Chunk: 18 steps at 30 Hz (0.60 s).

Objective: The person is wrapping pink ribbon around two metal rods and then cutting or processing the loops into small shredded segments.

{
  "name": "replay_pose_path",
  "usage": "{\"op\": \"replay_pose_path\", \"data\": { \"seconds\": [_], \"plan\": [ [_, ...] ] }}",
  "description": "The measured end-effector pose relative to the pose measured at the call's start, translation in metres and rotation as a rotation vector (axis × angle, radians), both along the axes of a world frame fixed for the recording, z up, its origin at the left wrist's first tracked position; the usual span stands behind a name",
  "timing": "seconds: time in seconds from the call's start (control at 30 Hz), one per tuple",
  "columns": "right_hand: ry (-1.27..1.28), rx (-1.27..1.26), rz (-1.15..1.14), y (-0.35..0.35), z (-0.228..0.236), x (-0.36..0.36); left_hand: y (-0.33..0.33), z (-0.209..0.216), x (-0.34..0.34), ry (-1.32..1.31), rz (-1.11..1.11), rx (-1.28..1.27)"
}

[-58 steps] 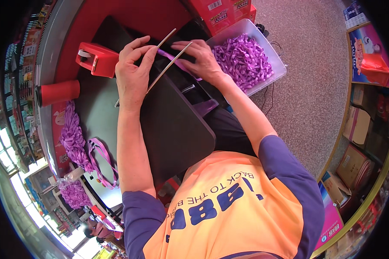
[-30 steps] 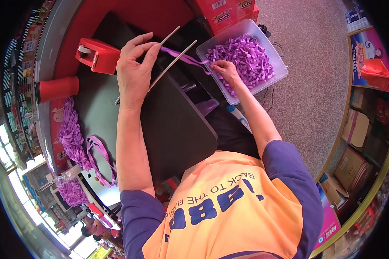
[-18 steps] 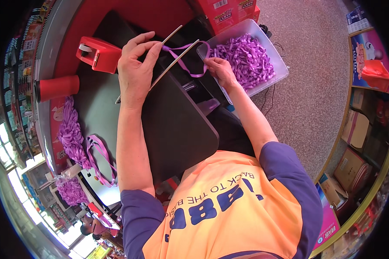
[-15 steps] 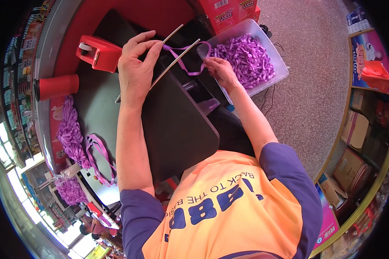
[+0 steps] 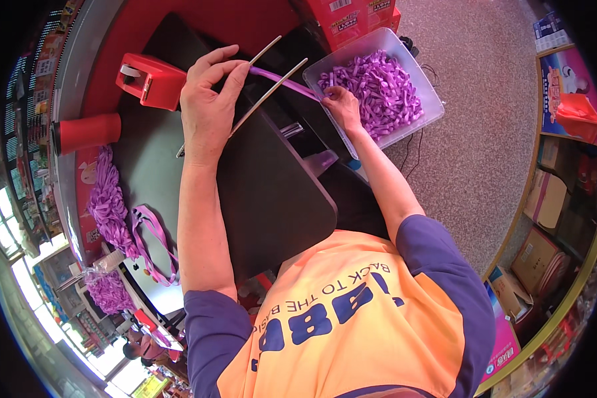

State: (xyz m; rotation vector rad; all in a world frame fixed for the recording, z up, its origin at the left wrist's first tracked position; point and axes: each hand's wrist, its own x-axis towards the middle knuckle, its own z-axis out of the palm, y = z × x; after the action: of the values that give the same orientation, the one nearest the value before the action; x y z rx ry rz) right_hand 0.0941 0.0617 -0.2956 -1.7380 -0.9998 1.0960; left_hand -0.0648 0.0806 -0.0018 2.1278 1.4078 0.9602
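Far left we get a red cylinder [image 5: 93, 132], then a purple strap bundle [image 5: 109, 205] and a loose strap loop [image 5: 155, 229] along the dark surface [image 5: 272, 205], with a red tape dispenser [image 5: 162, 86] beyond. Left hand [image 5: 212, 106]: thumb and forefinger brought together around the upper of two thin rods [image 5: 265, 50]. Middle: one purple strap [image 5: 302, 89], near straight, runs from those fingertips across the lower rod to the right hand [image 5: 342, 109], whose fingers pinch its far end at the edge of a clear tub [image 5: 432, 106] heaped with purple straps [image 5: 381, 93].

We'd log the step as pulling one strap taut against the rods; next move seems to call for a steady left grip and an unslipping right pinch.

Can't make out whether the strap's left end is pinched or looped on the rod. The rods pass behind the left wrist, so we can't tell if they join.
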Motion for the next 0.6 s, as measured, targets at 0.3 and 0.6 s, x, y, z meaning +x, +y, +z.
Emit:
{"op": "replay_pose_path", "data": {
  "seconds": [0.3,0.6],
  "plan": [
    [-0.136,0.363,0.002,-0.003,-0.006,-0.004,0.0,0.0,0.001,0.0,-0.003,0.003],
    [-0.18,0.556,0.088,-0.011,-0.003,-0.003,0.0,0.001,0.001,0.006,-0.009,0.012]
  ]
}}
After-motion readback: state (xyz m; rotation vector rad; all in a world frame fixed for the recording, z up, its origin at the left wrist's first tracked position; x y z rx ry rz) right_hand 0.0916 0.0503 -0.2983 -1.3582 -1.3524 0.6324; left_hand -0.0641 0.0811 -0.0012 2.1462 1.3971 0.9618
